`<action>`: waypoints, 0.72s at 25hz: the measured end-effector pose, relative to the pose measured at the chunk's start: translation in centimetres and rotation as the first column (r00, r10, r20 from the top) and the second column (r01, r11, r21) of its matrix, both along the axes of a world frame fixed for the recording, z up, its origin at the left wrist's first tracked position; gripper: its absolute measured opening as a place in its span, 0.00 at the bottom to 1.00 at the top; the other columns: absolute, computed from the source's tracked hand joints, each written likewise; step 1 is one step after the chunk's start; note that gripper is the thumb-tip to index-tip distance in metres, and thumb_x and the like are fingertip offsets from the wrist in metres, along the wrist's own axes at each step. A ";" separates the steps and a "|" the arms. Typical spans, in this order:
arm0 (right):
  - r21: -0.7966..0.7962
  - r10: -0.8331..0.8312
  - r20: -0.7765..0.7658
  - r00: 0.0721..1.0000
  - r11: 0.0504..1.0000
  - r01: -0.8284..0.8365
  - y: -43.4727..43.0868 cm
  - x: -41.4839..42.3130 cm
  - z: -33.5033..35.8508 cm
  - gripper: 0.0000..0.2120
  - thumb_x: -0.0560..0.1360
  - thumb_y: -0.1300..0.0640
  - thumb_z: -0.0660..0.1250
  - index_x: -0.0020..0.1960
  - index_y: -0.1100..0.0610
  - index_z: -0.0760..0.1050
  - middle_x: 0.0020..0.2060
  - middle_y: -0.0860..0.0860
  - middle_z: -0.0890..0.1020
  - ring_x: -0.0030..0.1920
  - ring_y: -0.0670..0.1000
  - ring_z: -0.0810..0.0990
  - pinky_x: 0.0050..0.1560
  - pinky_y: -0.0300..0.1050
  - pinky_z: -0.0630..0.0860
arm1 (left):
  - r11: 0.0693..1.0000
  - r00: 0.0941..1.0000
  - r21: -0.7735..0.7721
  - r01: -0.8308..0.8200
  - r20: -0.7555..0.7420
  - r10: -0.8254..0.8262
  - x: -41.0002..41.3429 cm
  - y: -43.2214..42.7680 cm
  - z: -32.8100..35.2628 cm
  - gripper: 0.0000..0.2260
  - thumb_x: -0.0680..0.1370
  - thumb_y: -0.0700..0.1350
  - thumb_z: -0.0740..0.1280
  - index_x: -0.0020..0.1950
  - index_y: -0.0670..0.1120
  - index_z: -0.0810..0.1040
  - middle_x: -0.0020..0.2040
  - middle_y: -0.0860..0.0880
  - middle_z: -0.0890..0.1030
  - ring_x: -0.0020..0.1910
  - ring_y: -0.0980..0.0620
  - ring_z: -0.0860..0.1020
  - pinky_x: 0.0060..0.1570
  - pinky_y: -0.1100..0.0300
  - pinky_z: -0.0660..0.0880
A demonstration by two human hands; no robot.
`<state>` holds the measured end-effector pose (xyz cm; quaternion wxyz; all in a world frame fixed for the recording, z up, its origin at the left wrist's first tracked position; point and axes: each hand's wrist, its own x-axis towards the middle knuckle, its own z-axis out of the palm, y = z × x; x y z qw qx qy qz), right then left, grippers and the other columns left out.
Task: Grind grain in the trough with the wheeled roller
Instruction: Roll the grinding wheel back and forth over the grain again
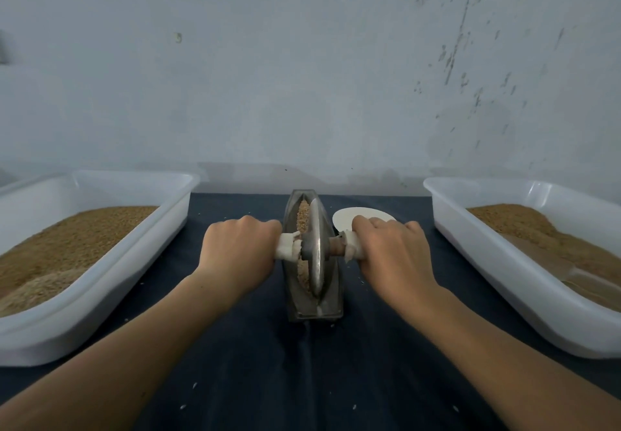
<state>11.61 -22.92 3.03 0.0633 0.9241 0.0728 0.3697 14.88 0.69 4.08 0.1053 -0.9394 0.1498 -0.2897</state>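
The left hand [240, 249] and the right hand [389, 249] each gripped 1 white-wrapped end of the roller's axle, fingers curled round it, knuckles up. Between them the roller [316, 249] stood upright in the narrow metal trough [331, 299], with grain [303, 217] lying in the groove beside the wheel. The trough sat on a dark cloth [302, 380], with a white disc [349, 217] just to its right. The left tub [141, 262] and the right tub [470, 252], both white and holding brown grain, stood well apart on either side.
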 end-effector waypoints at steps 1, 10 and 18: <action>-0.002 -0.009 0.000 1.000 1.000 0.009 0.0 0.0 0.0 0.17 0.60 0.62 0.76 0.41 0.53 0.71 0.31 0.49 0.77 0.33 0.58 0.76 0.37 0.48 0.61 | 1.000 1.000 0.007 -0.004 -0.005 0.004 0.0 -0.1 0.0 0.09 0.73 0.46 0.63 0.38 0.53 0.62 0.30 0.53 0.66 0.25 0.51 0.63 0.26 0.59 0.52; -0.105 -0.096 -0.047 0.994 0.990 0.091 2.4 1.9 1.7 0.12 0.69 0.62 0.71 0.43 0.50 0.69 0.36 0.47 0.78 0.38 0.55 0.77 0.41 0.49 0.59 | 0.984 0.995 -0.153 -0.094 -0.060 0.085 0.7 0.5 -2.4 0.09 0.73 0.49 0.65 0.39 0.53 0.65 0.30 0.54 0.70 0.26 0.53 0.66 0.26 0.60 0.55; -0.072 -0.106 -0.012 0.994 0.992 0.105 2.0 2.7 0.6 0.15 0.67 0.62 0.73 0.40 0.51 0.67 0.33 0.49 0.78 0.32 0.54 0.71 0.40 0.48 0.60 | 0.992 0.996 -0.093 -0.089 0.001 0.089 1.6 0.2 -2.3 0.08 0.72 0.47 0.65 0.37 0.52 0.66 0.28 0.53 0.69 0.24 0.52 0.65 0.25 0.61 0.54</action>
